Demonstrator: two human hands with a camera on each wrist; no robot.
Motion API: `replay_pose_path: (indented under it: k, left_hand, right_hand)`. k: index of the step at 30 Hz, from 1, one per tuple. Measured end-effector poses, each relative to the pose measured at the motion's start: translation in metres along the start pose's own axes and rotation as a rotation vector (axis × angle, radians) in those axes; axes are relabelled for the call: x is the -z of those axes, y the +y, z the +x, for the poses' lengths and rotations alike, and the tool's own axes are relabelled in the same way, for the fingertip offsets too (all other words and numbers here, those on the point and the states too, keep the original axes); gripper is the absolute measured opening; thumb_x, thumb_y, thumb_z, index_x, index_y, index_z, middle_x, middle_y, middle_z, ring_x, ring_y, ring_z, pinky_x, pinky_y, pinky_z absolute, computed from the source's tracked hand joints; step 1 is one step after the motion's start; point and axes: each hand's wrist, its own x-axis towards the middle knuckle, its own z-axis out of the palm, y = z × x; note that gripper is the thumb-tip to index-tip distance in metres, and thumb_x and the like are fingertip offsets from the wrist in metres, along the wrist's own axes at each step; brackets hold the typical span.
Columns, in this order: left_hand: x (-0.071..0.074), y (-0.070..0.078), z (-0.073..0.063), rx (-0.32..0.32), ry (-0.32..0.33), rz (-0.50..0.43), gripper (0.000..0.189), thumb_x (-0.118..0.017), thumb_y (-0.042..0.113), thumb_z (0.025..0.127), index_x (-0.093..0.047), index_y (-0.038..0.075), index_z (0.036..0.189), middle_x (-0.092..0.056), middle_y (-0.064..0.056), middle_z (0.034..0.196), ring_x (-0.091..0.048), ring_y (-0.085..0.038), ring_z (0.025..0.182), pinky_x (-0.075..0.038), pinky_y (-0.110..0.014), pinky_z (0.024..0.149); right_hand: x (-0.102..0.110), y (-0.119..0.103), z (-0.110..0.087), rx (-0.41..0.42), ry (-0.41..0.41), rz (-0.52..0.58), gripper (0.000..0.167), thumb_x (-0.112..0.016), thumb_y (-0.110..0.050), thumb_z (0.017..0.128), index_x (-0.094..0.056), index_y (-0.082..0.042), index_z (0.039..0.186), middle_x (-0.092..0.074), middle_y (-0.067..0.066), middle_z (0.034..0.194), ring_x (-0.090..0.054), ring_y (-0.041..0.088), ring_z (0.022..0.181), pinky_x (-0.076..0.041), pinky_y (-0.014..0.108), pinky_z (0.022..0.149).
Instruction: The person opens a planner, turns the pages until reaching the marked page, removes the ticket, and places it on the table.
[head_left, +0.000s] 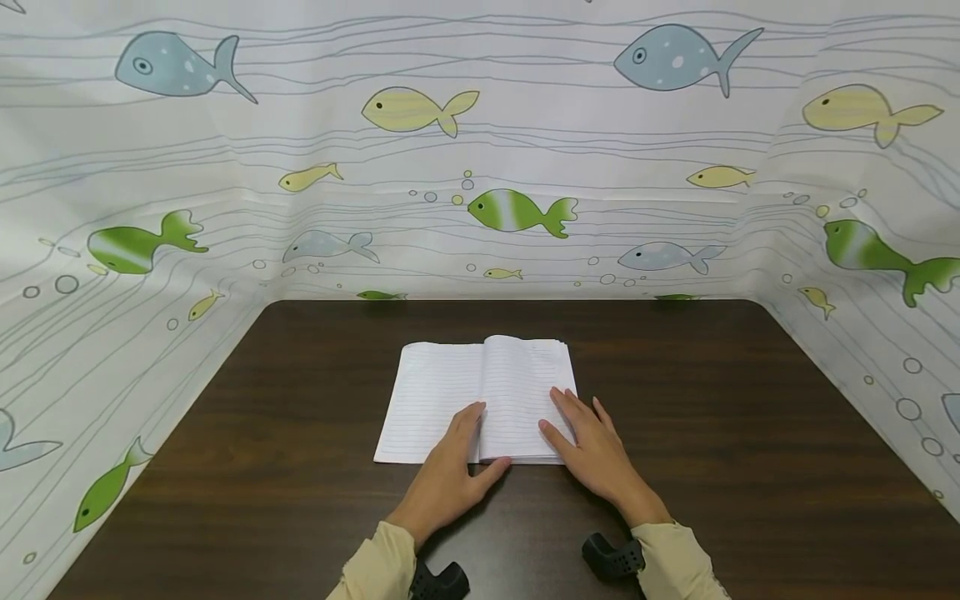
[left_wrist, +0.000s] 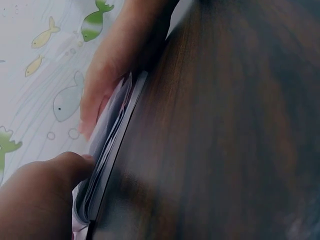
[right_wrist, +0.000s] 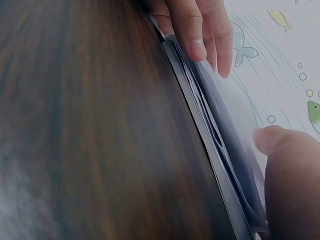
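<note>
An open notebook (head_left: 435, 392) with lined white pages lies flat on the dark table, its right half slightly bulged near the spine. My left hand (head_left: 448, 479) rests at the notebook's lower edge near the spine, fingers extended over the page and thumb at the near edge of the right page. Across the right page's outer edge lies my right hand (head_left: 597, 454), its fingers spread and fairly straight. From the side, the left wrist view shows the stacked page edges (left_wrist: 107, 150) beside my left thumb (left_wrist: 62, 172). The right wrist view shows my right thumb (right_wrist: 282, 145) over the pages.
Dark wood-grain table (head_left: 300, 400) surrounds the notebook on all sides. A white curtain-like sheet (head_left: 525, 275) printed with fish borders the table at the back and both sides. Black wrist mounts (head_left: 613, 557) sit below both cream sleeves (head_left: 378, 562).
</note>
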Motion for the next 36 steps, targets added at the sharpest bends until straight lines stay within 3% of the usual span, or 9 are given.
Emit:
replay_pose_path:
  k: [10,14,20,26,36]
  left_hand:
    - [-0.0011,-0.0021,0.0,-0.023,0.014,-0.002,0.076,-0.075,0.035,0.096,-0.04,0.0,0.154,-0.046,-0.012,0.155,-0.046,-0.025,0.144,-0.04,-0.047,0.117]
    - [-0.0016,-0.0022,0.0008,-0.024,0.023,-0.002,0.073,-0.072,0.037,0.098,-0.042,0.0,0.152,-0.047,-0.012,0.154,-0.046,-0.025,0.144,-0.04,-0.047,0.116]
    - [-0.0009,0.0003,-0.0002,0.015,0.014,-0.016,0.057,-0.07,0.036,0.1,-0.054,0.004,0.145,-0.049,-0.014,0.153,-0.05,-0.031,0.14,-0.043,-0.05,0.114]
    - [-0.0001,0.0013,-0.0009,0.023,0.013,-0.018,0.051,-0.069,0.036,0.1,-0.059,0.007,0.141,-0.05,-0.015,0.152,-0.053,-0.034,0.137,-0.046,-0.052,0.11]
    - [0.0014,0.0027,-0.0011,-0.025,0.051,0.003,0.043,-0.073,0.015,0.092,-0.065,0.007,0.133,-0.054,-0.015,0.149,-0.057,-0.03,0.135,-0.05,-0.047,0.106]
  right_hand:
    - [-0.0001,-0.001,-0.0004,0.002,0.007,-0.003,0.065,-0.062,-0.038,0.103,-0.045,-0.003,0.155,-0.047,0.019,0.157,-0.037,0.036,0.15,-0.009,0.062,0.124]
    - [-0.0006,-0.0004,-0.0008,0.001,0.02,0.01,0.061,-0.056,-0.036,0.106,-0.045,-0.002,0.155,-0.046,0.019,0.157,-0.037,0.035,0.15,-0.009,0.062,0.124]
    - [-0.0022,0.0022,0.0009,-0.028,0.116,0.17,0.05,-0.038,-0.028,0.114,-0.048,0.001,0.152,-0.047,0.018,0.157,-0.038,0.036,0.149,-0.014,0.058,0.125]
    - [-0.0001,0.0014,0.0007,-0.086,0.165,0.287,0.052,-0.032,-0.03,0.115,-0.041,0.0,0.156,-0.043,0.021,0.159,-0.037,0.038,0.149,-0.024,0.057,0.123]
    - [0.001,-0.0009,0.0018,-0.101,0.165,0.28,0.052,-0.034,-0.028,0.115,-0.04,0.004,0.156,-0.042,0.022,0.16,-0.037,0.037,0.149,-0.027,0.057,0.122]
